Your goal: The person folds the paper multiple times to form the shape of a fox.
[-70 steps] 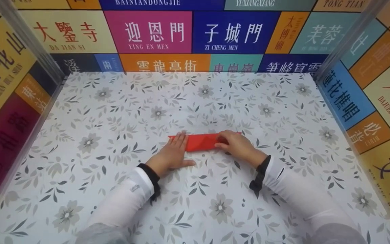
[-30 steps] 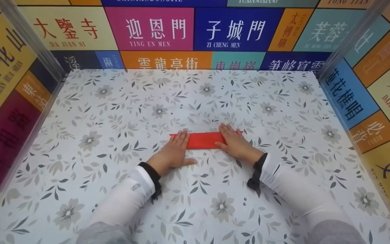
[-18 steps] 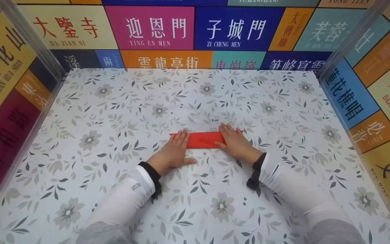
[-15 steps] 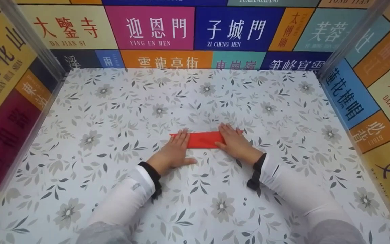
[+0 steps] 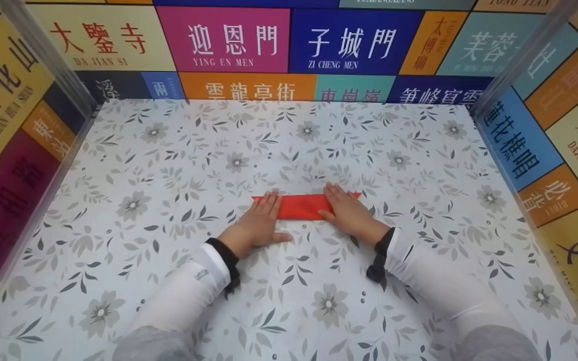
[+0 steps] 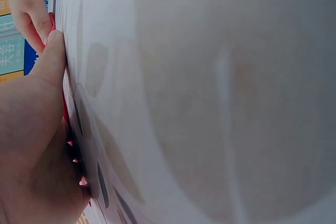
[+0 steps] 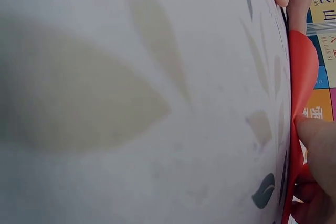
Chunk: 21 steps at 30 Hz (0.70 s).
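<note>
A narrow folded strip of red paper (image 5: 303,207) lies crosswise on the flower-patterned table, its pointed ends showing past both hands. My left hand (image 5: 259,220) rests flat on its left part, fingers straight and thumb out to the side on the tabletop. On the right part, my right hand (image 5: 350,210) presses down with extended fingers, its thumb at the near edge. In the right wrist view the red paper (image 7: 303,72) bulges up between the hands. The left wrist view shows only slivers of red under the left hand (image 6: 31,124).
White cloth or paper printed with grey leaves and flowers covers the table (image 5: 168,281). Upright panels with coloured blocks and Chinese lettering enclose the back (image 5: 224,40) and both sides. Black bands circle both wrists.
The right hand, earlier curled at the paper's right end, has straightened its fingers and flattened onto it. The left hand keeps its place. Over the last half second almost nothing moves.
</note>
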{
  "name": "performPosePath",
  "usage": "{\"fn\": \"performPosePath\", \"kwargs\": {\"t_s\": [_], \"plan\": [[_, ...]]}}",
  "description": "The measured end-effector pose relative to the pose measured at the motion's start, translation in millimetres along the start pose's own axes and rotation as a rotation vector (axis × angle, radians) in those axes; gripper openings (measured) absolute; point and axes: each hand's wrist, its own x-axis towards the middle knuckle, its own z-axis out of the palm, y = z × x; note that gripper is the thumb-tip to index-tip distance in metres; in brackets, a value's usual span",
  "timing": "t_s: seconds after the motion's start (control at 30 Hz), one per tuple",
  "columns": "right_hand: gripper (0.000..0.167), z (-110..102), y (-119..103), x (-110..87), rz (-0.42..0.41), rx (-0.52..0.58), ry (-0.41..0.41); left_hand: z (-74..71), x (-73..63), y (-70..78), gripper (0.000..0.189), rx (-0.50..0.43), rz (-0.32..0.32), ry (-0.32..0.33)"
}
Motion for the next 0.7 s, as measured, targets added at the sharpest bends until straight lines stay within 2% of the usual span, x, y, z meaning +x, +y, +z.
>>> {"fn": "performPosePath", "kwargs": {"t_s": [0.2, 0.53, 0.7], "plan": [[0.074, -4, 4, -1.3, -0.028, 0.016, -0.015, -1.3, 1.2, 3.4, 0.102, -0.035, -0.024, 0.011], [0.088, -9, 14, -3.3, -0.136, 0.016, -0.06, 4.5, 3.1, 3.4, 0.101, 0.042, -0.026, 0.011], [0.086, -7, 15, -3.8, -0.142, 0.005, -0.04, 3.7, 2.6, 4.1, 0.101, 0.039, -0.027, 0.019]]}}
